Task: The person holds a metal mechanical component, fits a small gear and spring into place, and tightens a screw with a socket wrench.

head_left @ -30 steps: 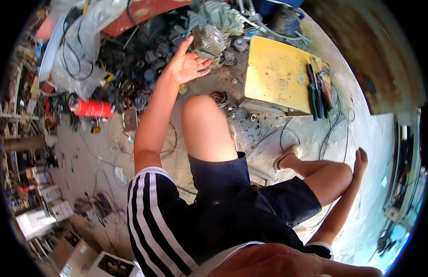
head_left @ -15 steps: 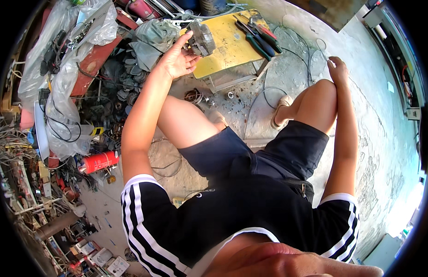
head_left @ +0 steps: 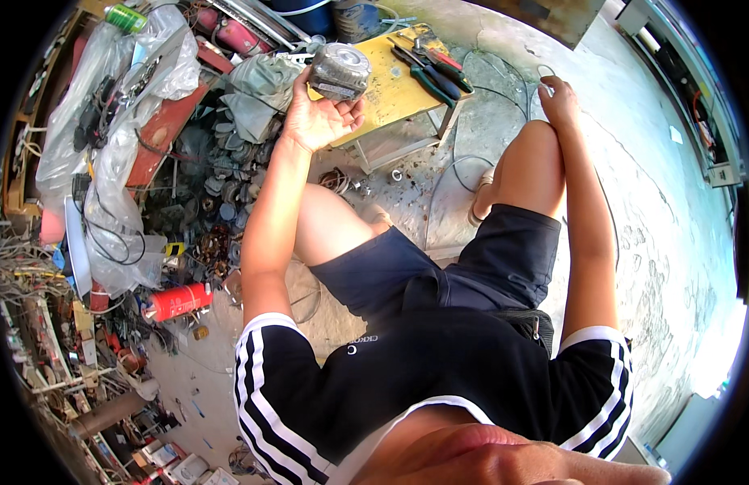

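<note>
Well to the left of the grip, a plastic bag (head_left: 107, 182) is sagging, and a red canister (head_left: 180, 301) is lying nearer our body. Just left of the grip, a grey cloth (head_left: 265, 89) is draping over scrap. Our left hand (head_left: 319, 123) is turning its palm up and holding the block (head_left: 339, 71), thumb pressing on its left side, fingers curling beneath. The block is sitting just beyond the palm, on its far side, much nearer this hand than the other; it is showing no clear long axis. It is looking squat, grey and grimy, with a round raised face on top. Right of the grip, a yellow bench (head_left: 382, 77) is bearing pliers (head_left: 433, 87). Farther right, our right hand (head_left: 560, 103) is resting by the knee (head_left: 536, 139), fingers bending; how tightly, we cannot tell.
</note>
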Tool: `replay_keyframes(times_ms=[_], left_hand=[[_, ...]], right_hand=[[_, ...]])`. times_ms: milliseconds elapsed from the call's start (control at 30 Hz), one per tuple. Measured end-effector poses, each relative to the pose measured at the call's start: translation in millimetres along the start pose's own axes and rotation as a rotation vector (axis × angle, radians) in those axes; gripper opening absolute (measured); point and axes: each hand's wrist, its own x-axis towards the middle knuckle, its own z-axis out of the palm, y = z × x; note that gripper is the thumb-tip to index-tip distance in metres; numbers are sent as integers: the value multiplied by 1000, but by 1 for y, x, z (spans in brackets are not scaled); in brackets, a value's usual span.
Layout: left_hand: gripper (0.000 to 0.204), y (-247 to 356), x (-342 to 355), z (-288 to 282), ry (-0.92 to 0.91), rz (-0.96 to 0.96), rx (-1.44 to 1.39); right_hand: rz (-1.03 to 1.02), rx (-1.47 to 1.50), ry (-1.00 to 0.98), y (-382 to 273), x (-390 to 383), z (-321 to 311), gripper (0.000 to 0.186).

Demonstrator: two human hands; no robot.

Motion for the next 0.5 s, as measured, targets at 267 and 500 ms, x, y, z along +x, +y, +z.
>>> replay_keyframes(times_ms=[267,500], left_hand=[[83,40,25,-11,82,119,132],[79,32,38,-37,217,191,106]], right_hand=[[83,-116,-87,-69,12,-23,58],[-212,57,168,-159,51,22,33]])
